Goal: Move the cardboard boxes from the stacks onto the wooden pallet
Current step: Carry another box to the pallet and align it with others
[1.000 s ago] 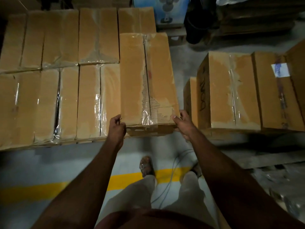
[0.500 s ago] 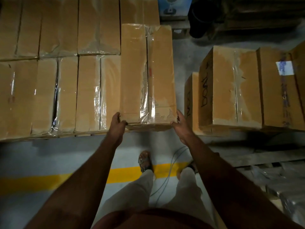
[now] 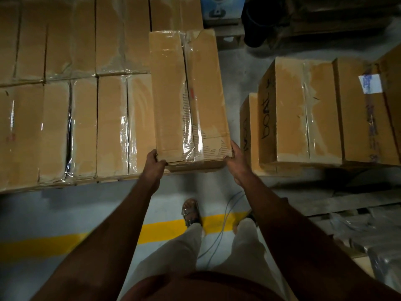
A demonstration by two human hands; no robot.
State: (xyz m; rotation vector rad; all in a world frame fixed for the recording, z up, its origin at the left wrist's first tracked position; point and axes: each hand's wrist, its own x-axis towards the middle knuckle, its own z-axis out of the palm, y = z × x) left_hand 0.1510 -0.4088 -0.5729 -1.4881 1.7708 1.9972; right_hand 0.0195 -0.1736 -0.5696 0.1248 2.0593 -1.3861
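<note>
a long brown cardboard box sealed with clear tape (image 3: 188, 98) lies flat, its long axis pointing away from the person, beside a layer of similar taped brown boxes (image 3: 71, 109). both arms reach forward. the left hand (image 3: 154, 162) and right hand (image 3: 234, 158) grip the box's near corners, fingers curled around the edges. another stack of brown boxes (image 3: 325, 114) stands to the right on the grey floor (image 3: 65, 213).

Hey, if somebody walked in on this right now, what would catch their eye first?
Probably the long taped cardboard box in the middle, held at its near corners by the left hand and right hand. Left of it lies a flat field of packed boxes, and to the right a stack with handwriting on its side. Below, a yellow floor stripe crosses by the sandalled feet.
</note>
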